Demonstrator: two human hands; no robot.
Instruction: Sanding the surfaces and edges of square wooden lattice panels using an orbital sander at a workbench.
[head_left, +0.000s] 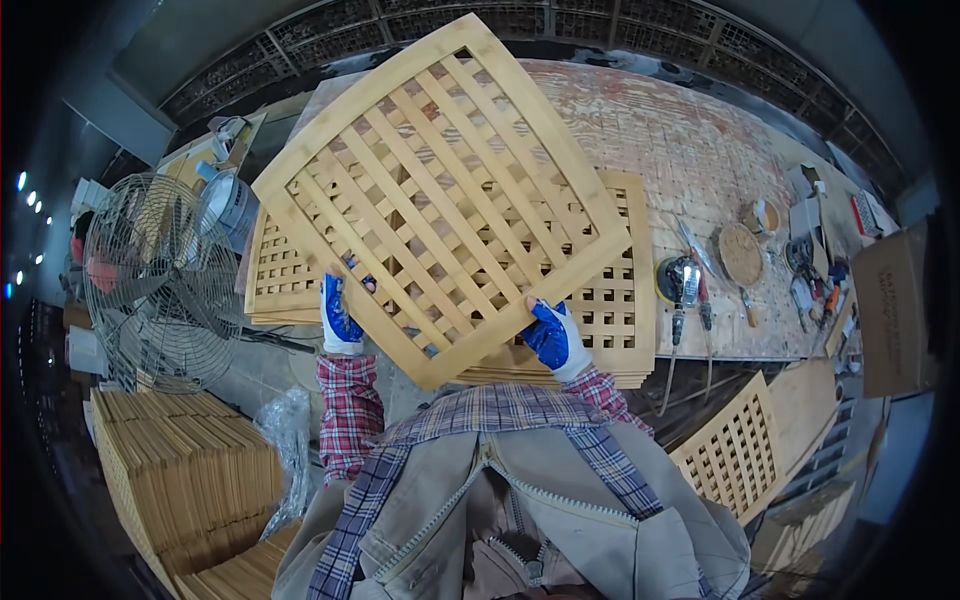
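Note:
I hold a square wooden lattice panel (440,190) up in front of me, turned like a diamond with one corner pointing down. My left hand (340,315), in a blue and white glove, grips its lower left edge. My right hand (556,338), gloved the same way, grips its lower right edge. Beneath the raised panel lies a stack of similar lattice panels (610,300) on the plywood workbench (690,140).
A round metal fan (160,280) stands at the left. Stacked wooden pieces (180,470) sit at the lower left. A sander (682,283), round sanding discs (741,253) and small tools lie on the bench's right side. Another lattice panel (735,445) leans at the lower right.

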